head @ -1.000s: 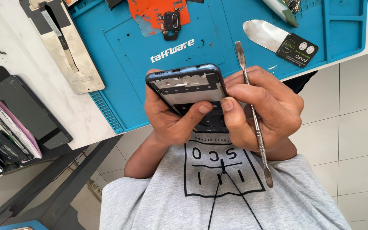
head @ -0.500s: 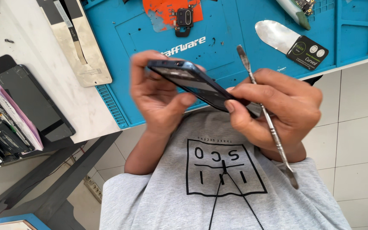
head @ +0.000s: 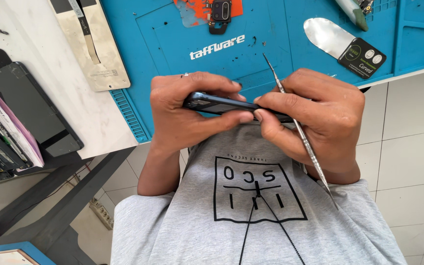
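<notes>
Both hands hold a dark blue phone frame [head: 217, 104] edge-on above my lap, just in front of the blue work mat [head: 290, 54]. My left hand [head: 185, 115] wraps its left end, fingers over the top and thumb pressed along the lower edge. My right hand [head: 315, 120] pinches the right end with thumb and fingers. A thin metal spudger [head: 298, 130] is tucked in my right hand; it runs diagonally from above the knuckles down past the wrist.
On the mat lie an orange part with a black camera module [head: 217, 10] and a silver curved pry tool with a black handle [head: 339, 41]. A grey metal plate with a ribbon [head: 92, 44] rests on the white table. Dark phone parts [head: 30, 105] sit on a left shelf.
The phone frame has tipped from face-up to edge-on and flat. Both hands have closed in on its ends, and the spudger has swung with my right hand.
</notes>
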